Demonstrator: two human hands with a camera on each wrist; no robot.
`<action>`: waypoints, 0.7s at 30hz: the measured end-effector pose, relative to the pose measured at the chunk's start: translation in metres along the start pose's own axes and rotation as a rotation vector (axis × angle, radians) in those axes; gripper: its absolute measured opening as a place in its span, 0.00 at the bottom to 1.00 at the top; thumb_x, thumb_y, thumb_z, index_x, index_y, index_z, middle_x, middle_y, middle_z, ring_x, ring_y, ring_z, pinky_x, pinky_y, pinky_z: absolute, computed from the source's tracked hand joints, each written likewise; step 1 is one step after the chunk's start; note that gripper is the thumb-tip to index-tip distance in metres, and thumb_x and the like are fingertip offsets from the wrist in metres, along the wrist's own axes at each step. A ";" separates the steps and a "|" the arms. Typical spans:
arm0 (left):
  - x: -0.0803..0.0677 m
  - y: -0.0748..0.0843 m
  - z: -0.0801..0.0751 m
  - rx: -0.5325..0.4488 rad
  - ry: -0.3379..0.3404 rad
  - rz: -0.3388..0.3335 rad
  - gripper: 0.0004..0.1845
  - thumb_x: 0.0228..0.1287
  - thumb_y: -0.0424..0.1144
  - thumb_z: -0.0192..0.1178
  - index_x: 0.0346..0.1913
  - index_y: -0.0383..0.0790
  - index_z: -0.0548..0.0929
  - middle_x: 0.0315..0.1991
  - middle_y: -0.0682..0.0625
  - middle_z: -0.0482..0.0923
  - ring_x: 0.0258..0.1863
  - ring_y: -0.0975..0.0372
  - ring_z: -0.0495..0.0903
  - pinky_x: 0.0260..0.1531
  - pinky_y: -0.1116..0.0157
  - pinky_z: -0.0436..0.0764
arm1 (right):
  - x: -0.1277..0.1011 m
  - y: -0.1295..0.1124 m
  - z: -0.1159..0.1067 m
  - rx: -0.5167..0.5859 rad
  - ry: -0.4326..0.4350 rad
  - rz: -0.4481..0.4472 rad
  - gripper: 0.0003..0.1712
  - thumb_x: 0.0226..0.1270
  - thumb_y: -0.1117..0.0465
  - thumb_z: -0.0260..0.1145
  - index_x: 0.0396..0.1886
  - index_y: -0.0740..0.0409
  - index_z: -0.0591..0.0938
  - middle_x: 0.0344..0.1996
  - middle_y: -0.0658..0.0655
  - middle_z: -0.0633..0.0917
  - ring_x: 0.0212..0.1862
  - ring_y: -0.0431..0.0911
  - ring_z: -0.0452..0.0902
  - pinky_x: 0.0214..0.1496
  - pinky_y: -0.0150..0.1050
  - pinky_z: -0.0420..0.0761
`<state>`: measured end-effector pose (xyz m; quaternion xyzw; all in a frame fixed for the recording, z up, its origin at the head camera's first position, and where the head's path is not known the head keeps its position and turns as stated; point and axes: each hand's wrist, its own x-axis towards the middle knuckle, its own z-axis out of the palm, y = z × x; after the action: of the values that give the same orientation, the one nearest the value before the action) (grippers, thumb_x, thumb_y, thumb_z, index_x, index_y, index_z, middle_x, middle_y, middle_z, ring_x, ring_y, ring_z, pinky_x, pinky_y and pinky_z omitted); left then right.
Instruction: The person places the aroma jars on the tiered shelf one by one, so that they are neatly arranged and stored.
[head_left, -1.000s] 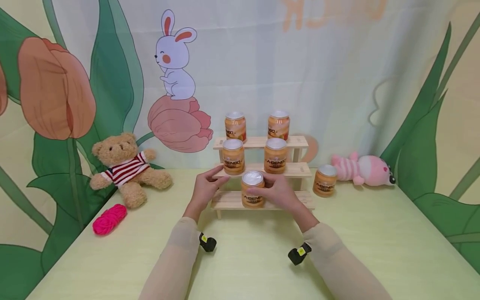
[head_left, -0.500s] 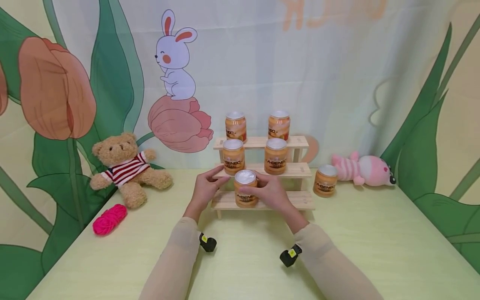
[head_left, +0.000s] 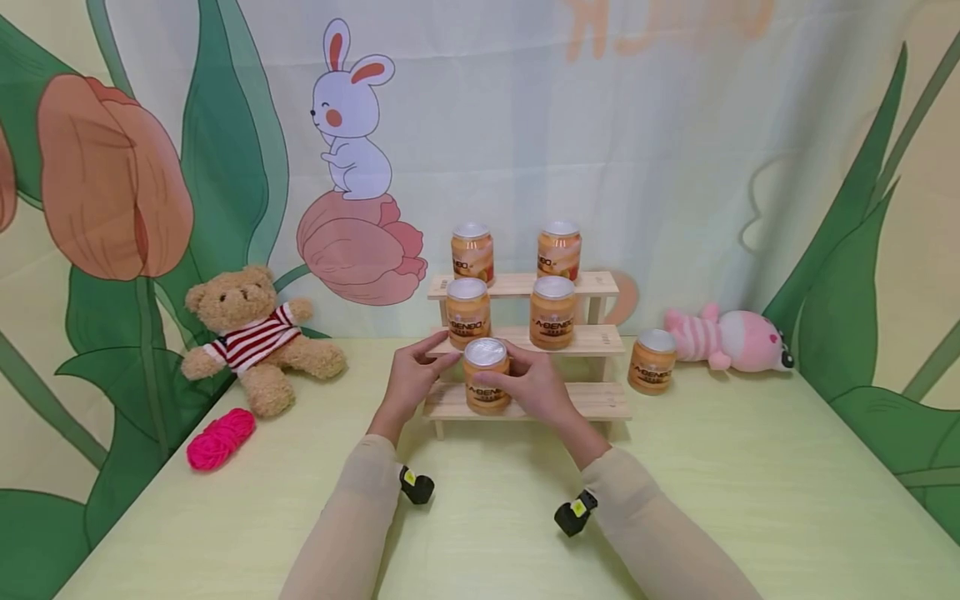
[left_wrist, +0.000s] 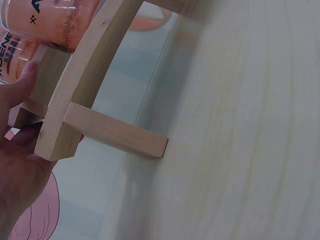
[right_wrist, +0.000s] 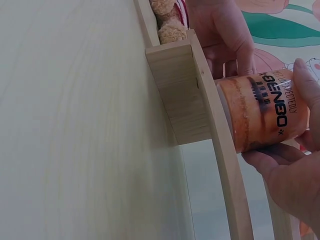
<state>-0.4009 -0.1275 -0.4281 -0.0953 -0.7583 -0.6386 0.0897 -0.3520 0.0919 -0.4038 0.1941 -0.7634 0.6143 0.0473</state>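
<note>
My right hand [head_left: 534,385] grips a can [head_left: 487,387] with an orange label and silver lid. The can stands upright on the lowest board of a three-tier wooden stand [head_left: 570,400], left of its middle. The right wrist view shows the fingers and thumb around this can [right_wrist: 262,112], its base against the board. At the stand's left end, my left hand [head_left: 411,379] holds the wood, with the thumb [left_wrist: 25,82] on one side of the lowest board and fingers on the other. Two cans [head_left: 553,312] stand on the middle tier and two cans [head_left: 558,252] on the top.
Another can [head_left: 652,362] stands on the table [head_left: 480,517], right of the stand. Behind it lies a pink plush toy [head_left: 738,342]. A teddy bear [head_left: 251,333] in a striped shirt sits at the left, near a pink yarn bundle [head_left: 221,439]. A printed curtain [head_left: 645,167] hangs behind.
My right hand has slid the can leftward along the lowest board, moving less in the last half second. The left hand has stayed at the stand's left end.
</note>
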 end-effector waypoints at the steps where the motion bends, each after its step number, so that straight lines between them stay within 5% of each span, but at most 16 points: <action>1: 0.000 0.000 0.000 0.001 0.001 0.001 0.28 0.63 0.43 0.71 0.67 0.47 0.79 0.54 0.46 0.84 0.48 0.56 0.85 0.50 0.59 0.82 | 0.000 0.000 0.000 -0.001 0.001 0.001 0.38 0.57 0.49 0.78 0.68 0.48 0.78 0.51 0.51 0.87 0.52 0.44 0.84 0.53 0.44 0.82; 21: -0.001 0.002 -0.001 0.021 0.008 0.000 0.26 0.65 0.40 0.70 0.66 0.48 0.80 0.61 0.47 0.80 0.48 0.56 0.84 0.46 0.59 0.82 | 0.001 -0.003 0.005 -0.016 -0.017 -0.018 0.40 0.58 0.49 0.77 0.71 0.49 0.75 0.54 0.51 0.85 0.54 0.44 0.82 0.57 0.45 0.81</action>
<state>-0.3991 -0.1278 -0.4261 -0.0916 -0.7646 -0.6310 0.0939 -0.3514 0.0863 -0.4019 0.2058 -0.7669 0.6060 0.0479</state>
